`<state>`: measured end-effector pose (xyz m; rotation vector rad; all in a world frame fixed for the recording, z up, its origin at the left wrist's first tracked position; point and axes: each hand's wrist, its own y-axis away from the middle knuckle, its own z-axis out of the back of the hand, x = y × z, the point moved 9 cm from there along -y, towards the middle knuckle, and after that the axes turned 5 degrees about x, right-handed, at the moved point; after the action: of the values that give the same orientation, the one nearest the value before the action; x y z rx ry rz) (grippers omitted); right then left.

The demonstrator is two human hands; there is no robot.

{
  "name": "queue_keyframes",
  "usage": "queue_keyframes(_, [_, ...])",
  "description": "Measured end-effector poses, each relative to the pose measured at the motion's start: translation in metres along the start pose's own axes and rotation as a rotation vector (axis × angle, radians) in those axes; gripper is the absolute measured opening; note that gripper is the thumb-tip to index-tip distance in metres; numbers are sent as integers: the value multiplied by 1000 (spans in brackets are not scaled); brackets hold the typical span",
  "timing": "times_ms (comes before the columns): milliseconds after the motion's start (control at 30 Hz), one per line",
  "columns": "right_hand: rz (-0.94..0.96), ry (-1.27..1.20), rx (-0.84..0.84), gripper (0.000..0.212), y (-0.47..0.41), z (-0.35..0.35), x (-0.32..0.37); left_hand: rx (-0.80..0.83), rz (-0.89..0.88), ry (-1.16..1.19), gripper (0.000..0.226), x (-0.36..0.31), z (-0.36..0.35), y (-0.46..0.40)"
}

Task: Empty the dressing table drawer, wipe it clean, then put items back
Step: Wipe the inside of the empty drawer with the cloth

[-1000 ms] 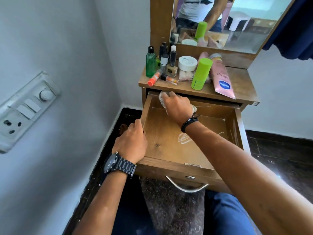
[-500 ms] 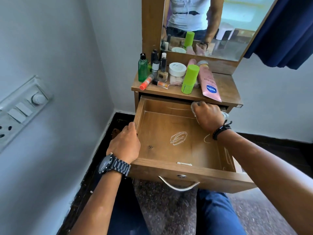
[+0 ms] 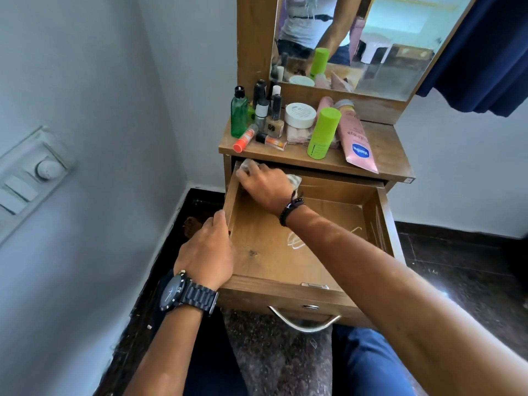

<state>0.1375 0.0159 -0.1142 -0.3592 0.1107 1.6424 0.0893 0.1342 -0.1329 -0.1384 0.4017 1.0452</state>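
Nearest, at the bottom of the view, blue-jeaned knees (image 3: 371, 364) above a dark speckled floor (image 3: 274, 361). Just beyond, a wooden drawer (image 3: 285, 292) pulled well out of a dressing table (image 3: 383, 144), with a curved metal handle (image 3: 304, 324) on its front panel.

Gripping the drawer's left wall near the front corner, a left hand (image 3: 207, 252) with a dark wristwatch (image 3: 185, 292), fingers curled over the rim, apparently steadying it. Inside, bare wood floor with a pale chalky scribble (image 3: 297, 241) near the middle and nothing else lying in view.

Reaching across to the drawer's back left corner, a right hand (image 3: 264, 184) with a beaded bracelet (image 3: 291, 208), fingers curled down around a crumpled pale cloth (image 3: 245, 164) and pressing it against the wood.

Farther back, along the left and middle of the tabletop, the emptied items: a green bottle (image 3: 239, 115), small dark-capped bottles (image 3: 261, 95), an orange-tipped tube (image 3: 245, 138) lying flat, a white jar (image 3: 300, 115), a lime-green canister (image 3: 323, 132), and a pink lotion tube (image 3: 357, 144) lying toward the front edge. Behind them, a mirror (image 3: 400, 47); to the far right, a navy curtain (image 3: 485, 52); on the left wall, a switch panel (image 3: 31, 178).

Step in hand, by the look of it: wiping, with emptying done. Likely next: working the cloth over the scribble and remaining floor, then returning the items
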Motion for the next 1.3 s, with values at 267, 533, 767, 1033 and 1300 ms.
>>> queue_keyframes(267, [11, 212, -61, 18, 65, -8, -61, 6, 21, -20, 36, -2, 2, 1])
queue_keyframes(533, [-306, 52, 213, 34, 94, -26, -105, -1, 54, -12, 40, -2, 1, 2])
queue_keyframes(767, [-62, -11, 237, 32, 45, -35, -35, -42, 54, -9, 46, 0, 2, 3])
queue_keyframes(1033, [96, 61, 179, 35, -3, -38, 13, -116, 11, 8, 43, 1, 8, 3])
queue_keyframes(1300, [127, 257, 192, 28, 54, -57, -42, -123, 16, 6, 44, 1, 7, 4])
